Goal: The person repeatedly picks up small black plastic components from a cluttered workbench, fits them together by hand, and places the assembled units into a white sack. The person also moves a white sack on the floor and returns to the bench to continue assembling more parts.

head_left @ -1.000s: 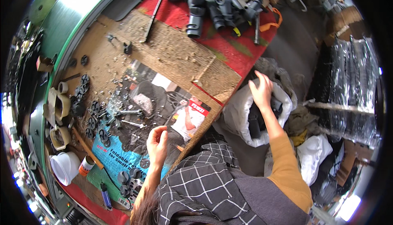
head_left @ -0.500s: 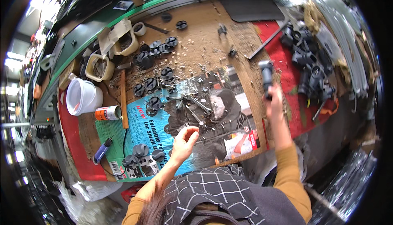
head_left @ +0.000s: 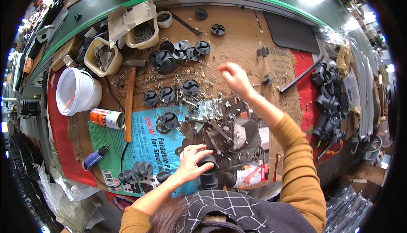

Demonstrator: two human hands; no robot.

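Black tubular fitting (head_left: 209, 178) sits to the right of the hammer (head_left: 130, 105) and well to its near side; the left hand (head_left: 194, 164) bends over its upper end, fingers and thumb closed about it. One piece is thus in hand; its covered part hides how complete it is. Nearside of the hammer lie a few dark knobs (head_left: 144, 168), loose and unjoined, and, to the left, a violet-bodied tool (head_left: 94, 158). Under the handle and to its right spreads a blue-and-green printed sheet (head_left: 140, 152), bearing large dark lettering, a smaller red word and, at its near end, a barcode (head_left: 111, 181); long metal pieces (head_left: 220, 131) lie farther right. Just left of the handle, an orange-and-white can (head_left: 102, 118) carries a printed label; beyond it, farther left, is a white bucket (head_left: 92, 93). Well right of the hammer, the right hand (head_left: 234, 77) has its fingers drawn inward; whether they pinch anything cannot be told. Also rightward, dark discs (head_left: 167, 94) lie separate, with more beyond. Cream tubs (head_left: 117, 62) stand left of and beyond the hammer head; far to its right, other fittings (head_left: 332, 120) form a heap.
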